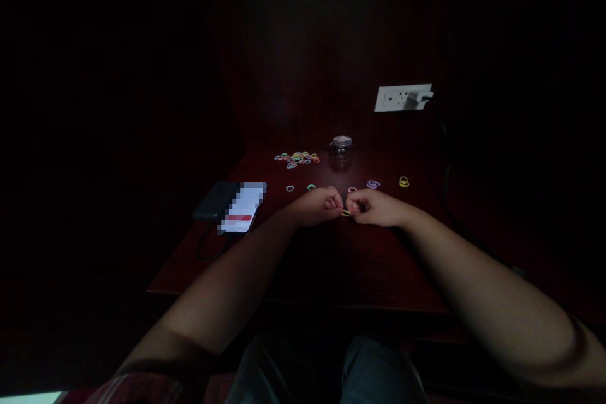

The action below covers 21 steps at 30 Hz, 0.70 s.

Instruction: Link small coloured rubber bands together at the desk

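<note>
My left hand (322, 206) and my right hand (376, 207) meet over the dark red table, fingers closed in a pinch. Between their fingertips a small yellow elastic band (346, 213) is held from both sides. Just beyond my hands lies a row of bands: a light blue band (290, 189), a green band (311, 187), a pink band (351, 189) partly behind my right hand, a few purple bands (373, 184) and some yellow bands (403, 182). Another band behind my left hand is mostly hidden.
A loose pile of mixed-colour bands (297, 159) lies farther back, left of a clear lidded jar (341, 150). At the left, a lit phone (243, 208) rests beside a dark box-like object (215, 201) with a cable. A wall socket (395, 98) holds a plug.
</note>
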Each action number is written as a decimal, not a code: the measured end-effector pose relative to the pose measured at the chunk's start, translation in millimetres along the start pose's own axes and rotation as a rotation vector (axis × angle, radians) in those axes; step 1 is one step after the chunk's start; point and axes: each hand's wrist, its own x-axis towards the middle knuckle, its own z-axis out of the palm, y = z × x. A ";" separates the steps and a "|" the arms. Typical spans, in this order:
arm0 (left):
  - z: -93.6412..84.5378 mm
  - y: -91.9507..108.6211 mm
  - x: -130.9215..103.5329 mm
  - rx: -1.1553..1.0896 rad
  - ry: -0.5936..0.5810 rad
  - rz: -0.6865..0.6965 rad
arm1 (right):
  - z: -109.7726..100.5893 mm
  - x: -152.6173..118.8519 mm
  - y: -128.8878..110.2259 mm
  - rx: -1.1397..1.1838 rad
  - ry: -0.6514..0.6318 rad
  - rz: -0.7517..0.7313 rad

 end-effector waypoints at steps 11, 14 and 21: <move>0.4 -3.9 1.3 -0.011 -0.009 0.001 | -0.4 -1.0 -4.8 0.029 -0.010 0.018; 0.3 -5.0 1.3 -0.022 -0.021 -0.014 | -0.6 -1.2 -6.0 0.027 -0.003 0.021; 1.4 -10.0 2.6 -0.066 -0.039 -0.039 | 0.0 -0.6 -4.7 0.036 0.010 0.024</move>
